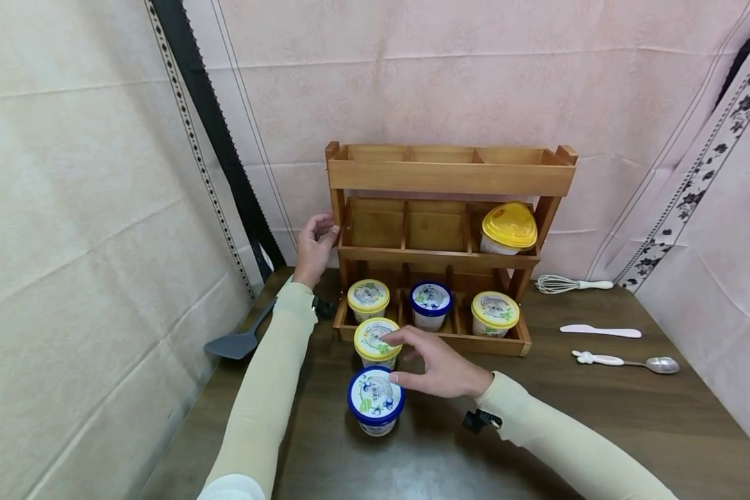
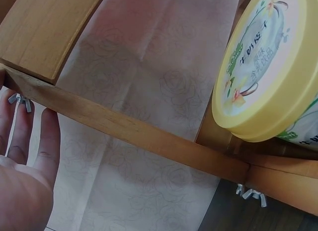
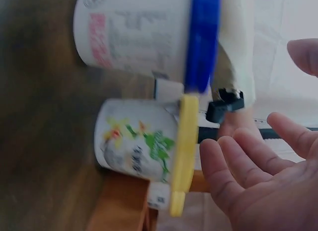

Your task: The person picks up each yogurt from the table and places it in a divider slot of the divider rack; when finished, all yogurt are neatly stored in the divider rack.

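My left hand [image 1: 314,251] is at the left post of a wooden three-tier rack [image 1: 456,179]. In the left wrist view its fingers [image 2: 48,141] stretch up to the post, beside a wing nut [image 2: 21,102]. My right hand [image 1: 440,364] hovers with fingers spread and nothing held, its fingertips overlapping a yellow-lidded tub [image 1: 375,340] in front of the rack. Nearer me stands a blue-lidded tub [image 1: 376,401], just left of the right thumb. On the bottom tier sit a yellow-lidded tub [image 1: 368,298], a blue-lidded tub [image 1: 430,300] and another yellow-lidded tub [image 1: 495,312].
A tilted yellow-lidded container [image 1: 509,228] occupies the middle tier's right compartment. To the rack's right lie a whisk [image 1: 571,284], a white knife [image 1: 600,331] and a spoon [image 1: 628,362]. A grey spatula [image 1: 237,344] lies left of my left forearm. Cloth [image 1: 412,83] hangs behind the table.
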`<state>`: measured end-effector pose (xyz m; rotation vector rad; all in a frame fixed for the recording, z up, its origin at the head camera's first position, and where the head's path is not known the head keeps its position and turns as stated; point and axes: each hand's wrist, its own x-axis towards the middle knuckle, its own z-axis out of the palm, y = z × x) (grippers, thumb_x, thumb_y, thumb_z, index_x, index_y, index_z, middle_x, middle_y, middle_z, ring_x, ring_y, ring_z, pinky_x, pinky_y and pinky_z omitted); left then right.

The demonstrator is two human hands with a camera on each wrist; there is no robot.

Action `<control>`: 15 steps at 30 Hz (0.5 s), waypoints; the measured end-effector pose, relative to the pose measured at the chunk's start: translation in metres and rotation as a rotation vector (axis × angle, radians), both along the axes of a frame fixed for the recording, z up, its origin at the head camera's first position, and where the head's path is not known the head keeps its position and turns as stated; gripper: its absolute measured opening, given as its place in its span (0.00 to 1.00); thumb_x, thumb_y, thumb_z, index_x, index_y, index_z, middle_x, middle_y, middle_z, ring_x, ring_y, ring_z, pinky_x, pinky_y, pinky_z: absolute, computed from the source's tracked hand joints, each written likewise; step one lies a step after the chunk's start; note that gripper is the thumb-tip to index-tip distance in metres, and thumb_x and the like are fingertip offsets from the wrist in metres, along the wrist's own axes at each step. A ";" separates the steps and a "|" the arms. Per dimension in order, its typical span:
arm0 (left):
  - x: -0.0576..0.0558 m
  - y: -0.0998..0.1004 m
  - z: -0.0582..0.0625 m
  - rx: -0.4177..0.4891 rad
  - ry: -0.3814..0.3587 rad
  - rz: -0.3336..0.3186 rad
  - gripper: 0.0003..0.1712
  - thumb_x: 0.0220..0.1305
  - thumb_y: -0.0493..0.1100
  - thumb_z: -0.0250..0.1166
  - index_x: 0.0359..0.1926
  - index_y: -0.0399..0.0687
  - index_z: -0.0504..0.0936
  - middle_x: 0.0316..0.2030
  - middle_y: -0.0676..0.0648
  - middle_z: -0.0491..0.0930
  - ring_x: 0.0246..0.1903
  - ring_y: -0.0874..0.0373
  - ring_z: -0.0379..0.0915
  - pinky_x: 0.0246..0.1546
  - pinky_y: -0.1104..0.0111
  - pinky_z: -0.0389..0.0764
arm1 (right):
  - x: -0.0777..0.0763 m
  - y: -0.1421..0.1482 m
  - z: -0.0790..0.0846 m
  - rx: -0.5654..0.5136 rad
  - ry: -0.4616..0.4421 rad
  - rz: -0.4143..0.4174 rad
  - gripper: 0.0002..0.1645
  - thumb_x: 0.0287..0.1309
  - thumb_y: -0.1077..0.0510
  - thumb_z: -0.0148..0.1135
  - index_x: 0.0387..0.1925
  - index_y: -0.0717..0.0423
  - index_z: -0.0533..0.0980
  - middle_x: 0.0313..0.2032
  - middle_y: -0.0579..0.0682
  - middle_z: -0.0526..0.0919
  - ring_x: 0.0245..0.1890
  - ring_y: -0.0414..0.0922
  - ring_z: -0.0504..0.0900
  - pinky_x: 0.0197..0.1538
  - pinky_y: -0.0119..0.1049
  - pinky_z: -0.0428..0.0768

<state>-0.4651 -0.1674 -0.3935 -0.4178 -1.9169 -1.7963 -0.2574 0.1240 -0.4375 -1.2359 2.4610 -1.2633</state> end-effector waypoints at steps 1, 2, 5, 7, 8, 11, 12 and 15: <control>0.000 0.000 0.000 -0.002 -0.001 -0.001 0.18 0.66 0.53 0.66 0.56 0.58 0.78 0.52 0.49 0.78 0.54 0.56 0.74 0.52 0.65 0.80 | 0.001 -0.001 -0.003 0.003 -0.006 0.006 0.37 0.60 0.39 0.66 0.67 0.44 0.66 0.64 0.50 0.73 0.63 0.48 0.74 0.59 0.46 0.80; 0.000 0.001 0.000 -0.002 -0.002 -0.003 0.19 0.66 0.53 0.66 0.56 0.59 0.78 0.52 0.49 0.78 0.54 0.57 0.74 0.52 0.66 0.80 | 0.002 -0.003 -0.005 0.005 -0.019 0.013 0.38 0.60 0.40 0.67 0.67 0.46 0.67 0.63 0.50 0.74 0.63 0.48 0.74 0.59 0.47 0.80; -0.001 0.002 0.001 -0.004 0.000 -0.006 0.19 0.66 0.53 0.66 0.56 0.58 0.78 0.52 0.49 0.78 0.54 0.56 0.74 0.52 0.66 0.80 | 0.005 -0.005 -0.010 0.006 -0.042 0.038 0.40 0.58 0.40 0.69 0.67 0.49 0.66 0.64 0.50 0.73 0.62 0.51 0.74 0.58 0.47 0.81; -0.001 0.003 0.001 -0.005 0.002 -0.006 0.19 0.66 0.53 0.66 0.56 0.58 0.78 0.52 0.49 0.78 0.54 0.56 0.74 0.52 0.66 0.80 | 0.008 -0.007 -0.012 0.006 -0.045 0.049 0.41 0.57 0.40 0.70 0.67 0.49 0.66 0.64 0.50 0.73 0.62 0.52 0.74 0.57 0.47 0.81; -0.001 0.003 0.001 -0.005 0.001 -0.005 0.19 0.66 0.53 0.66 0.56 0.58 0.78 0.52 0.49 0.78 0.54 0.56 0.74 0.51 0.66 0.80 | 0.009 -0.007 -0.013 0.006 -0.048 0.053 0.41 0.57 0.40 0.70 0.67 0.48 0.66 0.64 0.49 0.73 0.62 0.52 0.74 0.57 0.48 0.81; -0.001 0.003 0.001 0.002 -0.003 -0.005 0.18 0.66 0.52 0.66 0.56 0.58 0.78 0.52 0.49 0.78 0.54 0.56 0.74 0.52 0.66 0.80 | 0.011 -0.008 -0.015 -0.001 -0.033 0.061 0.42 0.56 0.40 0.70 0.67 0.49 0.66 0.65 0.49 0.72 0.63 0.53 0.73 0.57 0.51 0.80; -0.001 0.003 0.001 0.005 -0.004 -0.004 0.18 0.66 0.52 0.66 0.56 0.58 0.78 0.52 0.49 0.78 0.54 0.56 0.74 0.53 0.66 0.80 | 0.011 -0.008 -0.016 -0.003 -0.029 0.062 0.42 0.56 0.40 0.71 0.67 0.48 0.66 0.65 0.49 0.72 0.64 0.52 0.73 0.57 0.51 0.80; 0.001 0.002 0.000 0.005 -0.007 0.001 0.18 0.67 0.52 0.65 0.56 0.58 0.78 0.52 0.49 0.78 0.54 0.56 0.74 0.54 0.65 0.79 | 0.013 -0.009 -0.019 0.003 0.000 0.068 0.42 0.56 0.41 0.71 0.67 0.46 0.66 0.65 0.48 0.72 0.63 0.49 0.74 0.56 0.47 0.81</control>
